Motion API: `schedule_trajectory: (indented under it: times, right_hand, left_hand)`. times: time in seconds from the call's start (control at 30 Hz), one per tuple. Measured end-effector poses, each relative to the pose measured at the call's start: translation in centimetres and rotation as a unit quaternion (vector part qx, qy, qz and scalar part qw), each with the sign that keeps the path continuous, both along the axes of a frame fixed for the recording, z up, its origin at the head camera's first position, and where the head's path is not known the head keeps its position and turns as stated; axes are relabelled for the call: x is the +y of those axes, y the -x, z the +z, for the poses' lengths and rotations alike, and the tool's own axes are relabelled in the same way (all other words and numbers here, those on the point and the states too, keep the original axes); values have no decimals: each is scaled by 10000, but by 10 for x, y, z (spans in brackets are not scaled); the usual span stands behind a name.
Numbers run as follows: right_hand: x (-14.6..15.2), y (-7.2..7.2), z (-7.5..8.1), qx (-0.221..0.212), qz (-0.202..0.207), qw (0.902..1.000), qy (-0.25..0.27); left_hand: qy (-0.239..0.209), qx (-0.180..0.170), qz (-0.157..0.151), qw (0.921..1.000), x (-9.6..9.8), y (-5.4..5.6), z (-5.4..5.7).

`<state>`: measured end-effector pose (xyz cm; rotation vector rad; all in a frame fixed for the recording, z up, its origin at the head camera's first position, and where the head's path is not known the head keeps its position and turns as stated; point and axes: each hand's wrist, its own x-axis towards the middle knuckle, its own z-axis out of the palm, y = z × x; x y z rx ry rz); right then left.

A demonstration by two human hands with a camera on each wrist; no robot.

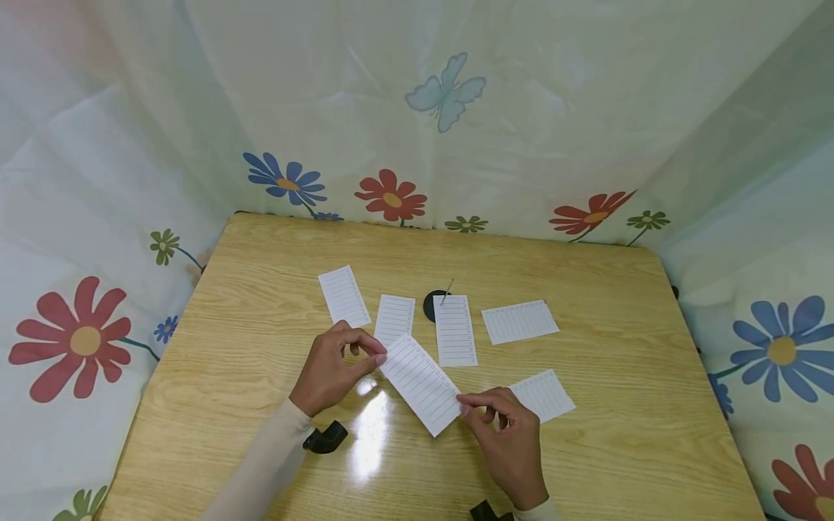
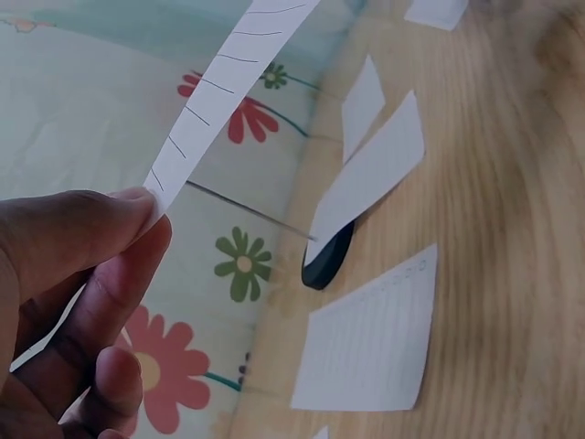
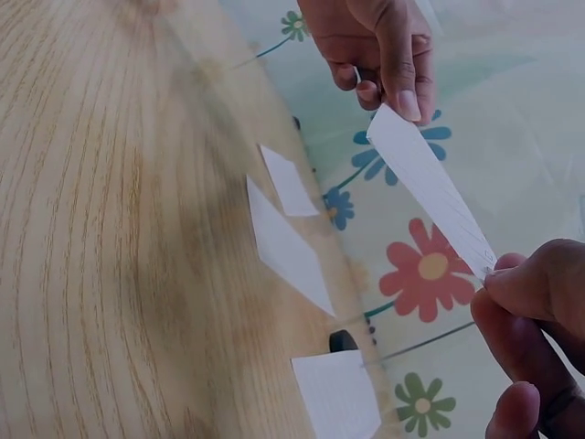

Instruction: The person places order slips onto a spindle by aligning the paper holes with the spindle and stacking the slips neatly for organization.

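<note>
A white paper slip (image 1: pixel 420 383) printed with lines and a row of small boxes is stretched between my two hands, tilted above the table. My left hand (image 1: pixel 335 365) pinches its upper left corner between thumb and fingertips. At the slip's right edge, my right hand (image 1: pixel 504 434) pinches it the same way. Both wrist views show the slip (image 2: pixel 228 82) nearly edge-on, raised over the tabletop. Behind it lies a similar lined slip (image 1: pixel 394 315), partly covered by the held one in the head view. Another slip (image 1: pixel 541 396) lies just beyond my right hand.
On the wooden table (image 1: pixel 619 434), a black round base (image 1: pixel 428 307) with a thin upright rod stands partly under a lined slip (image 1: pixel 455 333). More slips lie at the back left (image 1: pixel 345 295) and right (image 1: pixel 520 322). A flowered curtain (image 1: pixel 521 108) surrounds the table.
</note>
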<state>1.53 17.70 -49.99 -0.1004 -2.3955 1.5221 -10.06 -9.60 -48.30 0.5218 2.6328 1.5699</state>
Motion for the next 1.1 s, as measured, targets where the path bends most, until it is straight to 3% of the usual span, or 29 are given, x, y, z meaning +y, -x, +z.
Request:
schedule_trajectory:
  times: [0.57, 1.1]
  right_hand:
    - [0, -1, 6, 119, -128, 9998, 87]
    - [2, -1, 3, 139, -93, 9998, 56]
  left_hand:
    - [-383, -103, -256, 9989, 12, 23, 11]
    - [-661, -194, -419, 9967, 27, 35, 17]
